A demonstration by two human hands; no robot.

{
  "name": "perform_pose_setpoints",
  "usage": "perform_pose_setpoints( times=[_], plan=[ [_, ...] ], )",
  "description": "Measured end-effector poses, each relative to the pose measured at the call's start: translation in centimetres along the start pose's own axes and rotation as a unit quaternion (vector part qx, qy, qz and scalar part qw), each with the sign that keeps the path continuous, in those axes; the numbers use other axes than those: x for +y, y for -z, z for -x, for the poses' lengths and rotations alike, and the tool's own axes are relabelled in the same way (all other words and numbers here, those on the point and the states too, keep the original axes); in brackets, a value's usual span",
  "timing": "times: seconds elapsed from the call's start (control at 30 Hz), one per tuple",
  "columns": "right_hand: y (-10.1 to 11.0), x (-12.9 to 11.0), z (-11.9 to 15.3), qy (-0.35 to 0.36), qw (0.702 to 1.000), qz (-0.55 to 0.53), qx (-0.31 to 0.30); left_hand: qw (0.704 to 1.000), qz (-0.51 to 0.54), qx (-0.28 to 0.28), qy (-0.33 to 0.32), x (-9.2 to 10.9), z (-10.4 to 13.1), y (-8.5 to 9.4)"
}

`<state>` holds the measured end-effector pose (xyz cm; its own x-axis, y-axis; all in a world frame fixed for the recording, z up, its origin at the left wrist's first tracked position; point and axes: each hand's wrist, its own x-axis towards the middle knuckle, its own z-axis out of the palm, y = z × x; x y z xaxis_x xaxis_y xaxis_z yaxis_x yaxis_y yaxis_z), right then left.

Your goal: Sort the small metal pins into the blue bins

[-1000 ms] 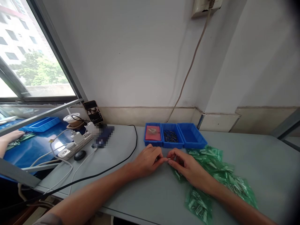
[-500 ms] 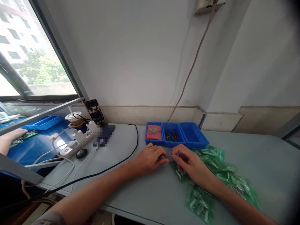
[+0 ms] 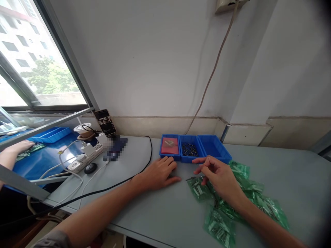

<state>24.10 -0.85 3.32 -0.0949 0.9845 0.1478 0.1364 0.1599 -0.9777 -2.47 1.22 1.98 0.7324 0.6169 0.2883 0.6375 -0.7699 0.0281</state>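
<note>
My left hand rests on the grey table just in front of the blue bins, thumb stretched out from loosely bent fingers. Over the green bags, my right hand hovers with its fingers spread; I see nothing clearly held in it. A small dark screw-like piece lies between the hands, at the top of a small green bag of metal parts. Beyond the hands stand a blue bin with a red packet, a bin of dark screws and a third blue bin.
More green bags spread out under and beyond my right forearm. To the left are a black cable, a power strip, a round black object and a propped phone. Another person's hand is behind the metal frame.
My hands have moved apart. The left one has drawn back left and settled on the table; the right one has shifted right and spread its fingers. The dark piece now shows on the table.
</note>
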Motion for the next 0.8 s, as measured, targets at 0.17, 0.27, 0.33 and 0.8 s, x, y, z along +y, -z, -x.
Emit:
perform_pose_setpoints(
  times=[0.17,0.27,0.33,0.8],
  plan=[
    [-0.09,-0.06,0.01,-0.015,0.999,-0.039,0.009,0.998,0.060,0.009,0.003,-0.20,-0.15,-0.53],
    [-0.08,-0.18,0.13,-0.027,0.998,-0.061,0.015,0.997,0.069,0.013,0.014,-0.03,-0.40,-0.59],
    [-0.07,-0.18,0.16,-0.032,0.997,-0.068,0.013,0.998,0.058,0.020,0.012,0.06,-0.55,-0.63],
    [-0.26,0.58,-0.16,-0.021,0.999,-0.041,0.023,0.991,-0.135,0.016,-0.012,0.09,-0.49,-0.63]
  ],
)
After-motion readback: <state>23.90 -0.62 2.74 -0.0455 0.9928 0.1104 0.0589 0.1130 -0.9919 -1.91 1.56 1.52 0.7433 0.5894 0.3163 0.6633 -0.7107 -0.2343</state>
